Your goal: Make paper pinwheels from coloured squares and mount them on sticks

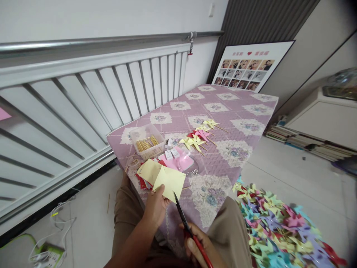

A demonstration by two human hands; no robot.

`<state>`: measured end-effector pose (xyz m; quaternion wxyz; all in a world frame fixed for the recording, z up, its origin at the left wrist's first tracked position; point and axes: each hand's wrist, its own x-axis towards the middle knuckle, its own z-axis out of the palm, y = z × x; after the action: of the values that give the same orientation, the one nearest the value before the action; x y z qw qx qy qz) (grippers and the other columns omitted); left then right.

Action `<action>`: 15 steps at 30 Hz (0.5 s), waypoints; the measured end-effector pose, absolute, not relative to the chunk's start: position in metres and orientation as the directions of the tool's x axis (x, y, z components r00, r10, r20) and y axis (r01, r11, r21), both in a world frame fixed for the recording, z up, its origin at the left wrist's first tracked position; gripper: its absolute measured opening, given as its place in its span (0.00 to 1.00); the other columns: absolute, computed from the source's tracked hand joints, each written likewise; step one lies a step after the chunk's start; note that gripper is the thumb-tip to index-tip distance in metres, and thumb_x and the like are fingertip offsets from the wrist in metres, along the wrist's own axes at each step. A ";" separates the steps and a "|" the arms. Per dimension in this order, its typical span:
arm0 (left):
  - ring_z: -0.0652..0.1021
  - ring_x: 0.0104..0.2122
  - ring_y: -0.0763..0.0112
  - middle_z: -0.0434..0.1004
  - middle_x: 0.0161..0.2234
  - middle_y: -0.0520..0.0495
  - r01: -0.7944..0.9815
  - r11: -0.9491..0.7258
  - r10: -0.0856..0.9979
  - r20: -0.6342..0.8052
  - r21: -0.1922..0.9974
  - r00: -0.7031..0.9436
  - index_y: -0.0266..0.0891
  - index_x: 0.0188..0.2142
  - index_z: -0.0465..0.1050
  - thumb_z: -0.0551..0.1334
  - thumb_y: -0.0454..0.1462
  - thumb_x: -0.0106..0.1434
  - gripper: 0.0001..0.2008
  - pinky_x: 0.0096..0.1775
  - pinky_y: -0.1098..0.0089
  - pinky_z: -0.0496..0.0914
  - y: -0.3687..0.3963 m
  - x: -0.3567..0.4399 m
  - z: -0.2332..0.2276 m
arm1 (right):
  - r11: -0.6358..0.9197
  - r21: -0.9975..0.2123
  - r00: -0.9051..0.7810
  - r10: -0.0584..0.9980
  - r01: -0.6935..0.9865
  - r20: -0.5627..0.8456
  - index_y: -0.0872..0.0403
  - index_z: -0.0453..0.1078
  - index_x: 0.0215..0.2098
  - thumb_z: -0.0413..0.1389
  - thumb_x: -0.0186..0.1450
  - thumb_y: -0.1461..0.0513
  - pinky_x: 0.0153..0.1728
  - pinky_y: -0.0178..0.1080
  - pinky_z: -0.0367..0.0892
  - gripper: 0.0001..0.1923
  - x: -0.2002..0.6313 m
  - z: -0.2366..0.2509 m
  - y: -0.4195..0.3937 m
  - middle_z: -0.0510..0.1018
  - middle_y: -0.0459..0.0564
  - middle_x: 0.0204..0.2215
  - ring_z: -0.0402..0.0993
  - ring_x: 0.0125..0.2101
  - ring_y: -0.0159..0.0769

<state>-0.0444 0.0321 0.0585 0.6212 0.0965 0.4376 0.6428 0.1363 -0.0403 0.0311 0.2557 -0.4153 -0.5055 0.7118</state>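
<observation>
My left hand pinches a square of pale yellow paper near its lower edge, thumb on top. In my right hand is a pair of scissors with red handles and dark blades. The blade tips meet the lower right part of the paper; whether the blades are parted I cannot tell. Just behind the held square lies a stack of yellow and red paper sheets. Beyond it are pink sheets with small white boxes on top. A clear plastic box holds several thin wooden sticks.
Several finished paper pinwheels lie on the purple flowered tablecloth. A large heap of colourful pinwheels is on the floor at right. A white radiator borders the left side. A power strip with cables lies lower left. A photo board leans behind the table.
</observation>
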 end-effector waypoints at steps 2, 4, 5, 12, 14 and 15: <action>0.79 0.35 0.63 0.82 0.38 0.47 -0.696 0.166 0.885 -0.416 0.699 -0.207 0.43 0.40 0.75 0.67 0.41 0.55 0.13 0.32 0.68 0.70 0.031 -0.043 0.058 | -0.377 -0.925 -0.527 0.779 0.042 -0.341 0.53 0.63 0.54 0.51 0.63 0.40 0.20 0.31 0.51 0.32 0.136 0.029 -0.041 0.66 0.42 0.24 0.57 0.20 0.27; 0.79 0.35 0.63 0.82 0.39 0.47 -0.692 0.165 0.890 -0.409 0.703 -0.203 0.43 0.41 0.75 0.67 0.41 0.56 0.13 0.33 0.68 0.71 0.030 -0.041 0.058 | -0.397 -0.917 -0.524 0.776 0.026 -0.351 0.53 0.63 0.54 0.51 0.64 0.41 0.20 0.30 0.50 0.31 0.136 0.026 -0.042 0.66 0.41 0.23 0.55 0.19 0.26; 0.80 0.36 0.63 0.82 0.39 0.47 -0.694 0.165 0.893 -0.405 0.700 -0.197 0.42 0.41 0.75 0.67 0.41 0.56 0.13 0.34 0.68 0.71 0.030 -0.041 0.058 | -0.406 -0.913 -0.520 0.776 0.022 -0.357 0.53 0.63 0.54 0.51 0.64 0.40 0.19 0.30 0.49 0.31 0.136 0.025 -0.042 0.65 0.41 0.23 0.55 0.19 0.26; 0.80 0.40 0.61 0.82 0.40 0.44 -0.691 0.185 0.885 -0.424 0.699 -0.193 0.38 0.42 0.75 0.69 0.43 0.54 0.17 0.39 0.66 0.73 0.028 -0.036 0.056 | -0.434 -0.901 -0.475 0.791 0.009 -0.386 0.53 0.65 0.53 0.52 0.62 0.40 0.18 0.30 0.51 0.32 0.136 0.020 -0.042 0.66 0.40 0.22 0.55 0.17 0.25; 0.80 0.40 0.62 0.82 0.41 0.44 -0.699 0.179 0.886 -0.422 0.693 -0.191 0.38 0.40 0.75 0.69 0.42 0.54 0.16 0.41 0.66 0.73 0.028 -0.035 0.056 | -0.445 -0.896 -0.461 0.793 0.008 -0.398 0.53 0.65 0.52 0.53 0.61 0.39 0.17 0.29 0.51 0.32 0.136 0.022 -0.042 0.66 0.40 0.21 0.55 0.17 0.25; 0.80 0.40 0.62 0.82 0.42 0.44 -0.703 0.175 0.887 -0.420 0.689 -0.190 0.38 0.40 0.76 0.69 0.42 0.54 0.15 0.41 0.66 0.73 0.028 -0.034 0.057 | -0.449 -0.894 -0.455 0.794 0.007 -0.402 0.53 0.66 0.52 0.54 0.61 0.39 0.17 0.29 0.50 0.32 0.135 0.023 -0.041 0.65 0.40 0.21 0.56 0.17 0.25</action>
<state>-0.0344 0.0275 0.0567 0.6276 0.1046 0.4403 0.6336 0.1352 -0.0414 0.0226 0.2715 -0.4457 -0.4493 0.7251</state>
